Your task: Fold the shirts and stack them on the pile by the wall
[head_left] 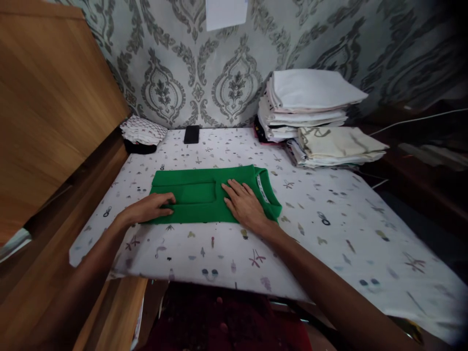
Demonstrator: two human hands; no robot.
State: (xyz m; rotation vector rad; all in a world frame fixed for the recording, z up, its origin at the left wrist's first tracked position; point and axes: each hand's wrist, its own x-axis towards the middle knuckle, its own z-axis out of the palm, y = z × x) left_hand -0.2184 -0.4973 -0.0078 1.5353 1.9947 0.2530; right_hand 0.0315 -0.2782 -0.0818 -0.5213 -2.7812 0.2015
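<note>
A green shirt [193, 192] lies folded into a long rectangle on the patterned cloth, its collar [268, 192] at the right end with a pale printed band inside. My right hand [243, 202] rests flat on it just left of the collar, fingers stretched out. At the other end, my left hand [157, 207] touches the shirt with its thumb and fingers apart and slightly bent. Between the two hands, a folded layer forms a narrow strip down the middle of the shirt.
White cloth with small printed figures [321, 248] covers the table. Folded clothes stand in a tall stack [303, 105] and a lower stack [340, 146] at the back right. A small folded pile [142, 134] and a black phone [191, 134] lie at the back left. Wooden furniture [54, 97] borders the left side.
</note>
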